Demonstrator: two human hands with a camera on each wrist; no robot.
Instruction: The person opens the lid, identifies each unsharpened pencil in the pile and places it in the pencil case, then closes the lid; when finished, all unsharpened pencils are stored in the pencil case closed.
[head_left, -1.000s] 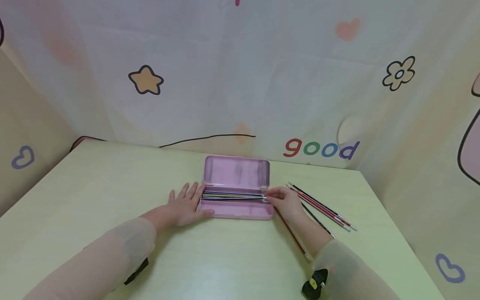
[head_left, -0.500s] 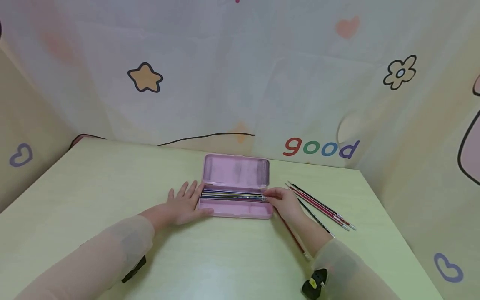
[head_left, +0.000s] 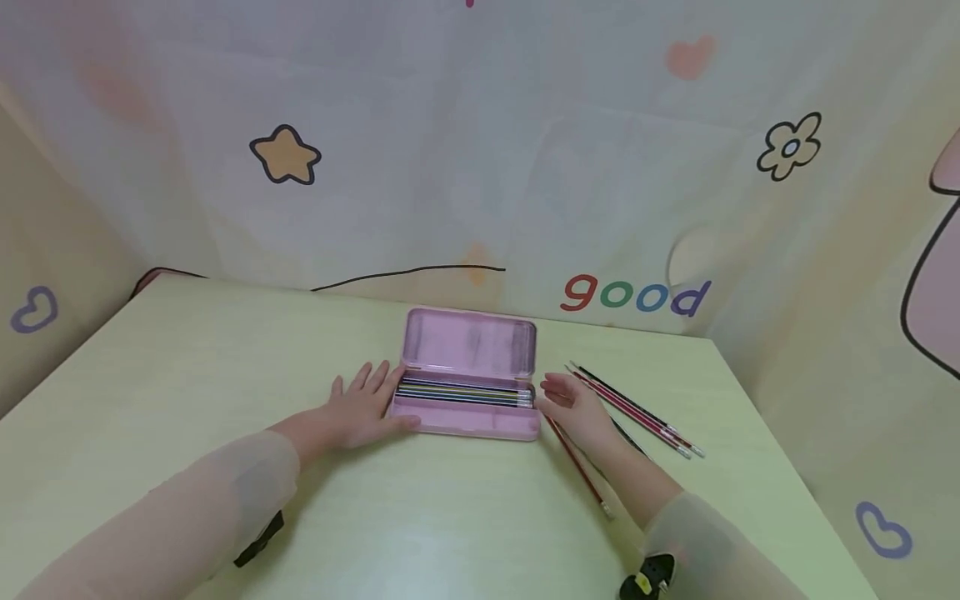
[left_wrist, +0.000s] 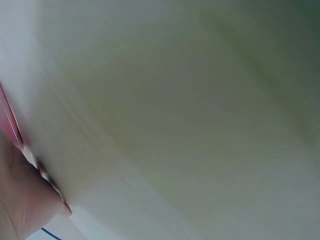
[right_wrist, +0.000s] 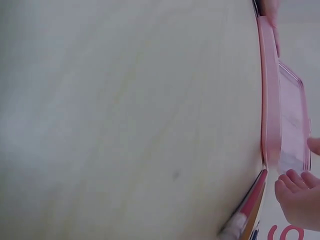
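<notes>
A pink pencil case (head_left: 468,423) stands with its lid raised on the table. Several striped pencils (head_left: 461,393) lie side by side in its tray. Fingers spread, my left hand (head_left: 356,415) rests against the case's left end, the thumb at its front corner. My right hand (head_left: 583,418) is just off the right end, beside the pencils' pale eraser ends; whether it touches the case I cannot tell. In the right wrist view, the thumb and fingers of that hand (right_wrist: 300,197) are apart with nothing between them. The left wrist view shows only part of the left hand (left_wrist: 27,200).
Under and in front of the right hand lies a red pencil (head_left: 577,467), tip toward the case. A dark pencil (head_left: 630,437) is partly covered by that hand. Farther right is a group of red and black pencils (head_left: 637,411). Printed cloth (head_left: 450,167) hangs behind the table.
My right hand has let go of the pencil ends in the case and drawn slightly right. The pencils there, crossed before, now lie parallel. My left hand stays at the case.
</notes>
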